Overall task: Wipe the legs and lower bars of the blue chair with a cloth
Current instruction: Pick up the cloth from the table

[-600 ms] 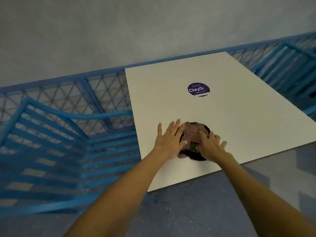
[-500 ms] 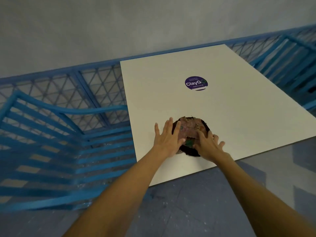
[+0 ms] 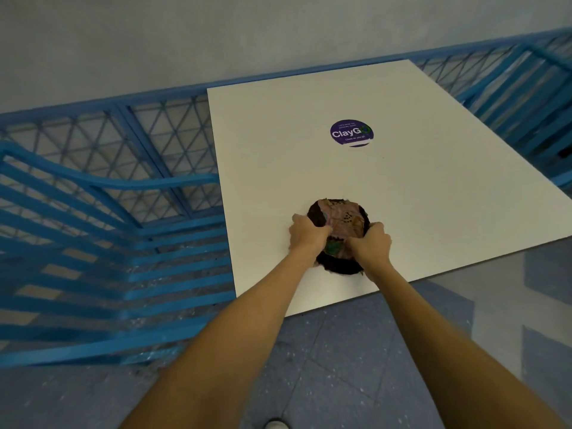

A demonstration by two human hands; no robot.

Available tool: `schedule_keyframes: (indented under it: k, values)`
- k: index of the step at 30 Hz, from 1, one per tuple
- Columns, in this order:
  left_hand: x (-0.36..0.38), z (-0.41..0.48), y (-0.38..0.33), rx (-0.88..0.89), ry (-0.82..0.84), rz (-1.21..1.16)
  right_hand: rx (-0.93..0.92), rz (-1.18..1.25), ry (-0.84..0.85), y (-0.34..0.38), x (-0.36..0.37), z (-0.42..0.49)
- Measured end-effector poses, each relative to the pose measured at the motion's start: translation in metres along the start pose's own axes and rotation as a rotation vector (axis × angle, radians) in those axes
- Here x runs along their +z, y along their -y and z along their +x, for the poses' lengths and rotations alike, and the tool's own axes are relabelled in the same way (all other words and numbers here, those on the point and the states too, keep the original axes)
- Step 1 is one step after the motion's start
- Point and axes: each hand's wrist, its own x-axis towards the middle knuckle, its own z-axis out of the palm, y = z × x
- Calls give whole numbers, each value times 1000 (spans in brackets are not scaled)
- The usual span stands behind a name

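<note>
left hand (image 3: 309, 236), right hand (image 3: 370, 244) now curled, were flat | both grip cloth (image 3: 343, 222) lying between them

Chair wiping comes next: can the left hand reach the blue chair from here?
Probably yes: the blue chair stands beside the table, nothing between, and the left hand grips the cloth.

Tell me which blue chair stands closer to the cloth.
The left chair, its slatted seat alongside the table, right by the cloth. The right chair stands farther, past the table's far right side.
</note>
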Motion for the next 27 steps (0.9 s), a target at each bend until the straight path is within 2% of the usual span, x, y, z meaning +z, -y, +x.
schedule_keyframes:
  k: [6, 10, 12, 18, 24, 27]
  values:
    - [-25, -16, -4, -92, 208, -104, 11, 86, -14, 14, 1, -14]
    - [-65, -36, 1, -95, 264, -243, -72, 150, 37, 40, 6, -43]
    - [-89, -45, 9, -100, 265, -338, -122, 149, 96, 55, 14, -63]
    - [-178, -61, 59, -96, 133, -562, -391, 73, 208, 81, 69, -125]
    - [-255, -81, 125, -74, 95, -640, -593, 59, 419, 87, 142, -192]
    - [-292, -93, 164, -88, 212, -747, -728, -75, 500, 82, 189, -233]
